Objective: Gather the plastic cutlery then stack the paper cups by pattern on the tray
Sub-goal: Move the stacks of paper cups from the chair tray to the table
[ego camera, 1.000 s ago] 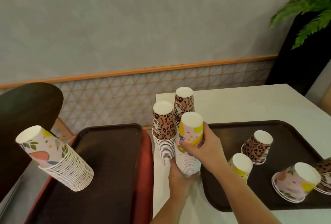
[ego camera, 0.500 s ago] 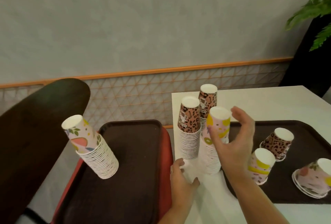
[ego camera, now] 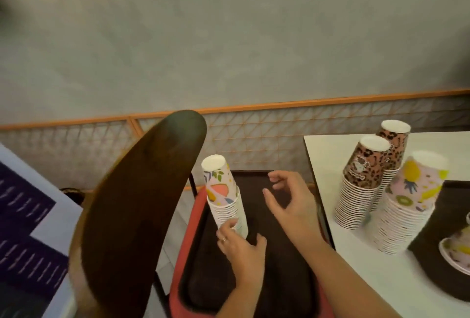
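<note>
Looking down from the head camera, we've got the left hand low on the dark tray, fingers curled against the base of the leaning fruit-print cup stack, touching it, though whether it truly grips is hard to tell. The right hand hovers over the tray just right of that stack, fingers spread and curved, holding nothing. The tray sits on a red seat beside a dark wooden chair back. Over on the white table stand two leopard-print stacks, touching each other, with a pink lemon-and-kiwi stack just in front. A small printed mark shows on the nearer leopard cup, too blurred to read. A second tray sits at the right edge with a tipped cup partly cut off.
</note>
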Demonstrator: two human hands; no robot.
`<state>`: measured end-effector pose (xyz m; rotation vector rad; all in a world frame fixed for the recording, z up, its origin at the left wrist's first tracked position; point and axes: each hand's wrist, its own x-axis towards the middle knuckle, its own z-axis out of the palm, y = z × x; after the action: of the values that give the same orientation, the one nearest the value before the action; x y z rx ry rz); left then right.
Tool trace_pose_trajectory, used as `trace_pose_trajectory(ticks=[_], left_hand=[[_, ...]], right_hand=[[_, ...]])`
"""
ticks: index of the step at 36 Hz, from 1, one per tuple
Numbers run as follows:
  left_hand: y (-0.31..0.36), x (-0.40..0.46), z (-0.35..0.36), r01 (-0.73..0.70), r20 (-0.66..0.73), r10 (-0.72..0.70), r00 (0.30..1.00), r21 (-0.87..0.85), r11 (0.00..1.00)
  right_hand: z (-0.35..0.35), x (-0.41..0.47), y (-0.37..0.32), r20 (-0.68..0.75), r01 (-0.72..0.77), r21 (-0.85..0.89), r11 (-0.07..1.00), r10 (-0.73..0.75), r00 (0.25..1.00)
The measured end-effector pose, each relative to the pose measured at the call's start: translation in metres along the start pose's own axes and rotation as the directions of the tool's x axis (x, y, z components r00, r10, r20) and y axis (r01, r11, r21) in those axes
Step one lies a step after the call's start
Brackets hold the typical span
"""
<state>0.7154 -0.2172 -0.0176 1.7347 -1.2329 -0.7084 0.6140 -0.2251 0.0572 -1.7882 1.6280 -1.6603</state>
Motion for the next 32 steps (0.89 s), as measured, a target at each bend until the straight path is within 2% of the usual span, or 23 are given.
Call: trace_pose_trajectory(ticks=[4,9,13,19,22,24,27,32], left_hand=[[-0.011,0.024,-0.017,0.009,-0.013,-0.009,1.000,0.003,1.000],[-0.020,0.048,-0.024,0.100,0.135,-0.091,0.987,-0.062,0.993],[-0.029,0.061,-0.016,0.117,0.172,-0.095,0.981,-0.126,0.985],[-0.041,0.078,-0.009,0.104,0.181,-0.075,0.981,-0.159,0.982],[-0.050,0.083,-0.008,0.053,0.245,-0.017,0.969,-0.144,0.988],[-0.054,0.086,-0.003,0.085,0.269,-0.054,0.962,-0.104,0.991],[-0.055,0.088,0.004,0.224,0.292,-0.203,0.935,-0.042,0.974],[-0.059,0.091,0.010,0.263,0.359,-0.217,0.908,-0.083,0.961]], right_hand=[[0.040,0.008,-0.008,0.136,-0.057,-0.015,0.998,0.058,0.989],[0.080,0.021,-0.012,0.245,-0.142,-0.017,0.990,0.142,0.959],[0.104,0.028,-0.008,0.294,-0.208,0.001,0.978,0.198,0.935],[0.112,0.032,-0.004,0.284,-0.228,0.024,0.973,0.212,0.935],[0.107,0.032,0.001,0.283,-0.267,0.030,0.963,0.248,0.927],[0.101,0.031,0.006,0.282,-0.305,0.036,0.952,0.284,0.917],[0.091,0.028,0.013,0.266,-0.360,0.060,0.931,0.333,0.905],[0.077,0.025,0.020,0.225,-0.413,0.092,0.906,0.385,0.895]])
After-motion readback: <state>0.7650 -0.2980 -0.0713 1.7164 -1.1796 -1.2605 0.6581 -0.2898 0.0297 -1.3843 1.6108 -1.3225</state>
